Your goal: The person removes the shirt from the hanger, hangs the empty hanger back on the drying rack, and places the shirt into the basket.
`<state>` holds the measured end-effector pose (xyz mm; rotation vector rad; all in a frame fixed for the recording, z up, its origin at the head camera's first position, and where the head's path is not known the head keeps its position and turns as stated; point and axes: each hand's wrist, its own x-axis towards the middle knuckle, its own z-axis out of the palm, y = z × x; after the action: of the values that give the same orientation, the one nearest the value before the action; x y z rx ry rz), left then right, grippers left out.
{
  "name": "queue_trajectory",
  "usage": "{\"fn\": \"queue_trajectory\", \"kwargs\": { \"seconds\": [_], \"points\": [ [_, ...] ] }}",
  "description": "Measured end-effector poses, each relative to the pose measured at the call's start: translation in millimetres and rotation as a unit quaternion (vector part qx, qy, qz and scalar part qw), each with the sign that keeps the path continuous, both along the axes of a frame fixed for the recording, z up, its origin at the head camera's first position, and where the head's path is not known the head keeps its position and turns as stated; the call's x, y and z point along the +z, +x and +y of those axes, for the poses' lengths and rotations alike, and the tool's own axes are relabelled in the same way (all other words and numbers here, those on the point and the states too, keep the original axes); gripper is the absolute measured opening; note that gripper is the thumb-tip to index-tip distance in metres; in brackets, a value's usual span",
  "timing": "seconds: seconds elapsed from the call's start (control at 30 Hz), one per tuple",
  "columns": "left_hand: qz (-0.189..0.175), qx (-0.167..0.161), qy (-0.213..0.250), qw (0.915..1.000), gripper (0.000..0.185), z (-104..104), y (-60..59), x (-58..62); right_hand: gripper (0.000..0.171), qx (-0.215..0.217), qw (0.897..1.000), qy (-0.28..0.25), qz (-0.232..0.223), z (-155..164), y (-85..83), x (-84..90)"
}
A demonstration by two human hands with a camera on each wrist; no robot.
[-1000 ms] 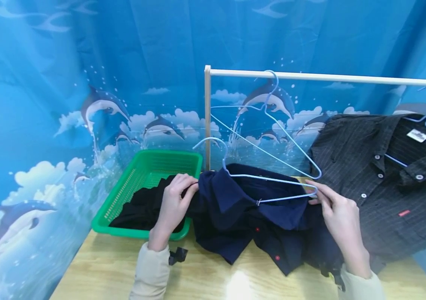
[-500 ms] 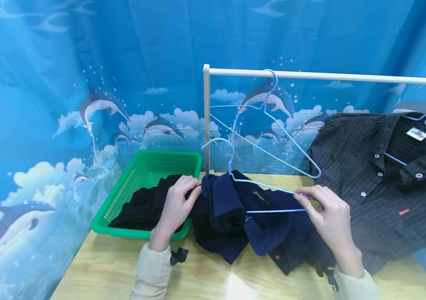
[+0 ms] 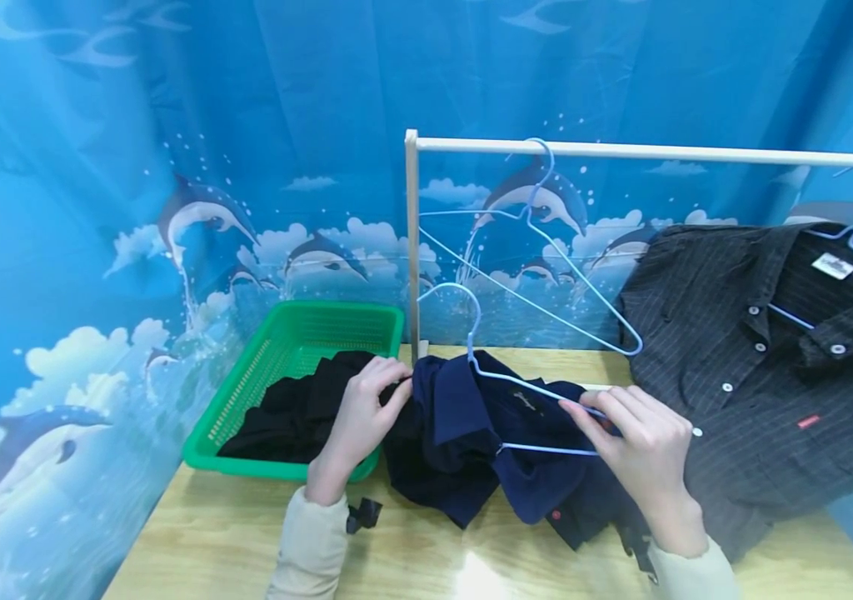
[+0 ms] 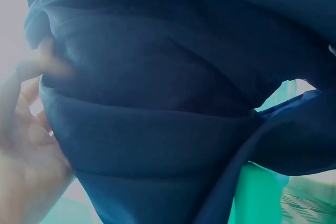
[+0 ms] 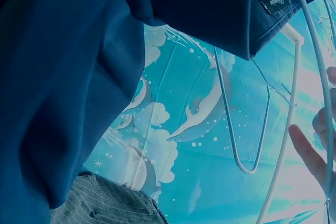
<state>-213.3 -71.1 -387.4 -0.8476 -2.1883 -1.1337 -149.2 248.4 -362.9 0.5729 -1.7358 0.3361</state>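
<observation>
- head view: the navy shirt [image 3: 456, 421] lies rumpled on the wooden surface [image 3: 396, 554], between the two hands, its label [image 3: 526, 402] showing inside the collar
- left hand [image 3: 365, 408]: thumb and fingers brought together, pinching cloth just beside the collar
- right hand [image 3: 642, 442]: thumb and fingers curled in on the blue wire of the hanger [image 3: 516, 381], gripping it near one end
- the hanger is partly in the shirt, its far end hidden under the collar, its hook up above the cloth, its lower bar across the neck
- green basket [image 3: 205, 461], beyond the left wrist, with black cloth [image 3: 295, 408] in it
- rack [image 3: 696, 155] behind, a second hanger [image 3: 520, 296] hooked on its rail
- striped shirt [image 3: 756, 367], dark with pale buttons, on another hanger beyond the right hand
- left wrist view: navy cloth fills most of it, the thumb blurred at its edge
- dolphin curtain [image 3: 246, 100] at the back
</observation>
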Motion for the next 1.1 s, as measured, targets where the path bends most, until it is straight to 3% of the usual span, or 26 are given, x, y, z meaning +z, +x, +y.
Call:
{"fn": "queue_trajectory", "kwargs": {
  "seconds": [0.3,0.77,1.1],
  "points": [
    [-0.011,0.001,-0.008,0.9999,0.007,-1.6,-0.5,-0.4,0.043,-0.008,0.999,-0.012,0.038,4.3,-3.1,-3.3],
    [-0.028,0.008,-0.019,0.9994,0.007,-5.8,-2.9,0.2,0.046,-0.018,0.999,-0.004,0.036,4.6,-1.0,-0.3],
    [-0.022,0.012,-0.016,0.9996,0.01,-9.9,-6.3,-1.4,0.053,-0.066,0.998,-0.012,0.012,18.7,2.4,5.6]
  ]
}}
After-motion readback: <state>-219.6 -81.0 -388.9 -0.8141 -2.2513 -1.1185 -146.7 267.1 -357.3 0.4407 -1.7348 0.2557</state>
